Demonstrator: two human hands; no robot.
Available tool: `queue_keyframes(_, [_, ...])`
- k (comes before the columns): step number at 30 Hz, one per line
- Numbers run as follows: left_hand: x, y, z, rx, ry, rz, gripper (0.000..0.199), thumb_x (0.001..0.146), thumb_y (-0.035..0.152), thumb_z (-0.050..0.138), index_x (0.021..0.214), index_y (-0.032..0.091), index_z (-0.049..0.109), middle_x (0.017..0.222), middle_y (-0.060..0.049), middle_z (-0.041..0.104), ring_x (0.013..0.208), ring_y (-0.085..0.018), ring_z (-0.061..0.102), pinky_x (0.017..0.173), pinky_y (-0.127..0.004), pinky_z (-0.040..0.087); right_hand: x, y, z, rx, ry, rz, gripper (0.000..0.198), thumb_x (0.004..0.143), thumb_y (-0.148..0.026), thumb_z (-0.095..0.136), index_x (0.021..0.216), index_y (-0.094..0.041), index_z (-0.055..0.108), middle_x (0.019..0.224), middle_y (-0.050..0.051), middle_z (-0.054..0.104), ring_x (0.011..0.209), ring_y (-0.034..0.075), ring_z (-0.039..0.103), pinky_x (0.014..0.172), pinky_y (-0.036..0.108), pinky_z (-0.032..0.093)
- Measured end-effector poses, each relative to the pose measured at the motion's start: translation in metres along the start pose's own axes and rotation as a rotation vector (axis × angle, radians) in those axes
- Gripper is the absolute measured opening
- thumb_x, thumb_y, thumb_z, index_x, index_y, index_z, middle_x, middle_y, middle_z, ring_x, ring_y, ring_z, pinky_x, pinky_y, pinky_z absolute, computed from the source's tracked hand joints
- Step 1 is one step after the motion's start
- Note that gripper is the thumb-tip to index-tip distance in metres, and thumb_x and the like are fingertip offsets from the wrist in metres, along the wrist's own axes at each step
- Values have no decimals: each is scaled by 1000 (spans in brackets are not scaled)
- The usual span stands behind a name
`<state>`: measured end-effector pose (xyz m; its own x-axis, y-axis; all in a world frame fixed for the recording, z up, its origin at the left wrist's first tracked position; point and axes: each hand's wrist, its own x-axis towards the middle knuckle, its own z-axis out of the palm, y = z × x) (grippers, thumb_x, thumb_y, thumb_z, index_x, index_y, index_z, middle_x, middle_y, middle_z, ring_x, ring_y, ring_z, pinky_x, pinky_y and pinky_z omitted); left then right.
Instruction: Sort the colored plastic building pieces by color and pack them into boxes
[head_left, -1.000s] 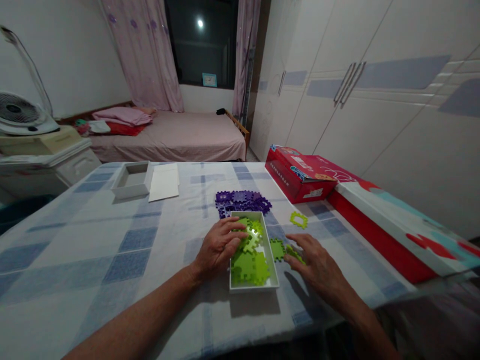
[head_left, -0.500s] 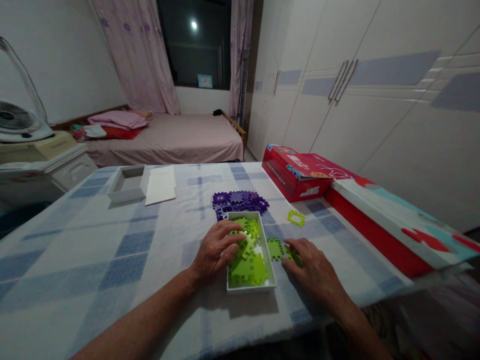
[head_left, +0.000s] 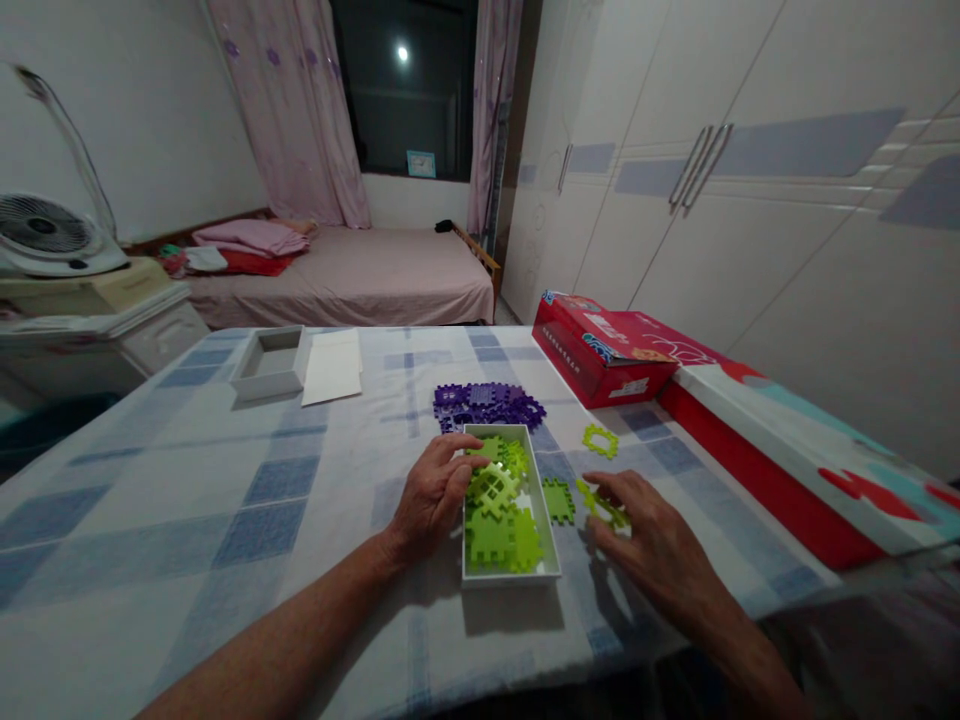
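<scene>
A white box [head_left: 553, 545] holds several lime-green interlocking plastic pieces with notched edges. My left hand [head_left: 433, 495] lies over the box's left wall, fingers apart, with its fingertips over a windowed green piece [head_left: 496, 490]; whether they touch it I cannot tell. Right of the box, my right hand [head_left: 649, 525] pinches a green frame-shaped interlocking piece [head_left: 606, 508] between thumb and fingers, tilted above the cloth. A square green piece [head_left: 558, 500] lies flat between the box and that hand. Another open-centred green piece [head_left: 601, 440] lies farther back.
Purple interlocking pieces [head_left: 487, 405] are heaped just behind the box. A red box [head_left: 600, 350] and a long red-and-white carton [head_left: 787, 450] line the table's right side. At the back left lie a shallow grey-white box [head_left: 270, 362] and white card [head_left: 332, 368].
My right hand has lifted the frame-shaped green piece off the cloth and moved slightly right, away from the square piece. My left hand stays at the box. The view has shifted slightly.
</scene>
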<state>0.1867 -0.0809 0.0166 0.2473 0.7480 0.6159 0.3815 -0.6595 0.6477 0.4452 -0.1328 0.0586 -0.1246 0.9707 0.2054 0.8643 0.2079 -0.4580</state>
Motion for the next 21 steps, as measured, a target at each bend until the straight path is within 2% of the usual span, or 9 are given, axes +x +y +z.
queue_keyframes(5, [-1, -1, 0, 4, -1, 18, 36, 96, 29, 34, 102, 19, 67, 112, -9, 61, 111, -22, 54, 97, -42, 45, 6, -61, -8, 112, -66, -330, 37, 80, -17, 56, 117, -22, 55, 107, 7, 60, 102, 22, 56, 90, 40, 47])
queue_keyframes(8, [-1, -3, -1, 5, -4, 65, 34, 96, 27, 35, 103, 18, 67, 110, -9, 62, 110, -21, 54, 96, -41, 45, 12, -75, -1, 136, -118, -398, 39, 80, -20, 62, 118, -22, 56, 111, 7, 60, 105, 23, 55, 91, 40, 47])
queue_keyframes(12, [1, -2, -1, -13, -42, 167, 32, 95, 22, 35, 102, 18, 66, 104, -8, 65, 109, -21, 54, 97, -42, 43, 23, -46, 9, 114, 33, -231, 25, 88, -22, 52, 113, -20, 57, 111, 7, 60, 104, 21, 56, 92, 38, 45])
queue_keyframes(14, [2, 0, -2, -21, -64, 223, 31, 94, 20, 35, 100, 18, 66, 101, -8, 66, 108, -21, 55, 98, -44, 42, 28, -23, 14, 25, 46, -141, 25, 89, -20, 47, 112, -18, 57, 110, 9, 61, 106, 22, 55, 94, 40, 44])
queue_keyframes(17, [3, 4, -3, -4, -95, 296, 26, 91, 18, 38, 95, 18, 64, 98, -7, 67, 106, -21, 57, 100, -46, 40, 30, -1, 20, -75, -118, -123, 31, 87, -18, 50, 117, -17, 57, 117, 11, 60, 112, 24, 53, 96, 42, 42])
queue_keyframes(19, [3, 7, -5, 11, -112, 337, 18, 88, 17, 45, 89, 18, 63, 97, -7, 67, 105, -21, 58, 101, -47, 40, 29, 2, 24, -93, -225, -153, 37, 84, -19, 54, 120, -18, 56, 123, 10, 58, 116, 25, 51, 97, 43, 41])
queue_keyframes(21, [3, 10, -5, 15, -128, 379, 8, 83, 18, 53, 84, 18, 61, 95, -7, 67, 104, -22, 58, 99, -47, 41, 28, 0, 27, -107, -269, -167, 41, 81, -19, 57, 122, -18, 56, 125, 10, 56, 117, 26, 50, 96, 43, 41])
